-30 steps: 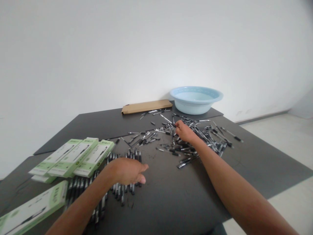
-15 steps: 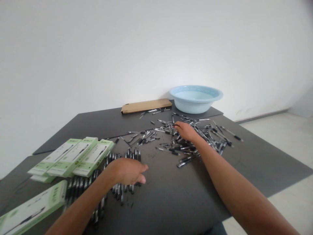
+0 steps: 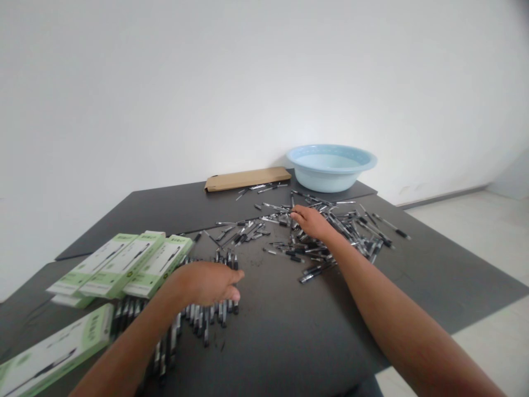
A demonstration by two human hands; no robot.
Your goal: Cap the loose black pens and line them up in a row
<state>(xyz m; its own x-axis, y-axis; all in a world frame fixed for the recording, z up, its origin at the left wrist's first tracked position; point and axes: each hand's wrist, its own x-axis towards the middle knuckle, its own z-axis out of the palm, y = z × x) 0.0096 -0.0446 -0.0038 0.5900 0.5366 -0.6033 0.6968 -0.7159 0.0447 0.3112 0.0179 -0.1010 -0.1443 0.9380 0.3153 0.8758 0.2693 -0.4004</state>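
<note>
- Wall (image 3: 231, 88), white, behind everything.
- Table (image 3: 273, 336), dark grey, its surface crossed by a seam.
- Heap of pens (image 3: 349, 226), black and clear, lying at all angles on the right; a thinner scatter spreads leftward.
- Basin (image 3: 330, 183), one, pale blue, at the far edge; contents not visible.
- Cardboard box (image 3: 248, 180), one, flat and brown, left of the basin, with a few thin pens or refills just before it.
- Cartons (image 3: 157, 267), green and white, pen printed on top: three overlapping side by side with at least one beneath, plus another lying nearer at lower left.
- Laid-out pens (image 3: 204, 322), roughly parallel, beside the cartons and partly hidden by the left arm.
- Left hand (image 3: 209, 284), above the laid-out pens, thumb and forefinger apart; whether the hidden fingers touch anything cannot be told. Shifted slightly leftward in the last half second, uncovering more of the rightmost pens.
- Right hand (image 3: 311, 221), at the heap's near-left side, fingertips together, apparently pinching one pen.
- Pen (image 3: 276, 208), single, pointing left from those fingertips. Its far end has swung lower over the last second: judged, one piece is being worked loose from the heap, the laid-out group looking unaltered.
</note>
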